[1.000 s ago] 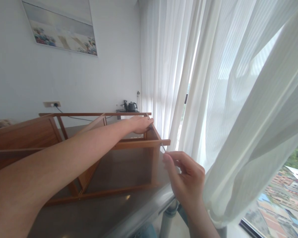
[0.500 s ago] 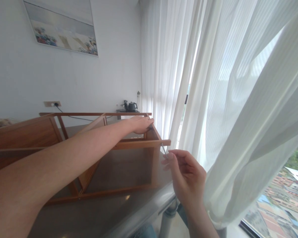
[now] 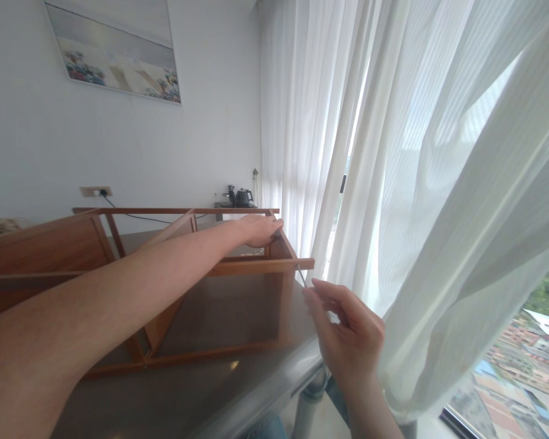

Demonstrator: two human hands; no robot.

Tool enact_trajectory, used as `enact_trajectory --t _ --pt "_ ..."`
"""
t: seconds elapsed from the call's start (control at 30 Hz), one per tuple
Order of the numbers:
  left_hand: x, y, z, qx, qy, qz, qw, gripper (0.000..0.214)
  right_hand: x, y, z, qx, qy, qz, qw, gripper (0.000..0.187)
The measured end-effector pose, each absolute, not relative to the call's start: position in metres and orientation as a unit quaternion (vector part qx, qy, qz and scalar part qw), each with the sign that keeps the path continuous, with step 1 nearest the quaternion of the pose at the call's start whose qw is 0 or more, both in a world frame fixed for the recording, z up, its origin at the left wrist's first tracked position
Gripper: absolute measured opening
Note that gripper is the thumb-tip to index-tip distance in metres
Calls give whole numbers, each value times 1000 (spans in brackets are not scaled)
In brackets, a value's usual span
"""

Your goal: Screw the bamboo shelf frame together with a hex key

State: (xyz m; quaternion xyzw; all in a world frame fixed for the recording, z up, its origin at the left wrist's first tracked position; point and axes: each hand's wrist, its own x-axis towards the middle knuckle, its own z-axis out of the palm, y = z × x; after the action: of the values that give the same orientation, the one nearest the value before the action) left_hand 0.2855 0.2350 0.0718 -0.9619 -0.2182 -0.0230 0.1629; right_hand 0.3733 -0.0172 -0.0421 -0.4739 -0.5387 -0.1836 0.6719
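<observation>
A brown wooden shelf frame [image 3: 251, 266] lies on its side on a dark surface. My left hand [image 3: 258, 230] reaches across it, fingers wrapped round the top edge of its end board [image 3: 289, 247]. Just below the near rail's right end, my right hand [image 3: 345, 320] pinches a thin metal hex key [image 3: 302, 277] between thumb and fingers. The key's upper end meets the underside of the rail; the fastener there is too small to make out. Its lower end is hidden by my fingertips.
White curtains [image 3: 393, 152] hang close on the right, beside a window. Under my right hand runs a shiny rounded edge [image 3: 274, 384] above a grey pipe-like leg [image 3: 307, 408]. A black kettle [image 3: 244, 196] stands at the back, and a cable [image 3: 141, 218] runs from a wall socket [image 3: 96, 191].
My right hand has turned slightly and its fingers have closed in round the hex key's lower end. The left hand and the shelf frame stay in place.
</observation>
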Motion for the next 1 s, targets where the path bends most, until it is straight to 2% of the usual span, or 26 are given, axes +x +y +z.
enact_trajectory --t 0.23,1.0 --pt "285 233 73 -962 -220 -20 159 34 375 -18 -43 -485 -543 -169 664 8" --pt "284 232 73 -966 -214 -23 147 32 372 -19 -35 -508 -550 -222 625 4"
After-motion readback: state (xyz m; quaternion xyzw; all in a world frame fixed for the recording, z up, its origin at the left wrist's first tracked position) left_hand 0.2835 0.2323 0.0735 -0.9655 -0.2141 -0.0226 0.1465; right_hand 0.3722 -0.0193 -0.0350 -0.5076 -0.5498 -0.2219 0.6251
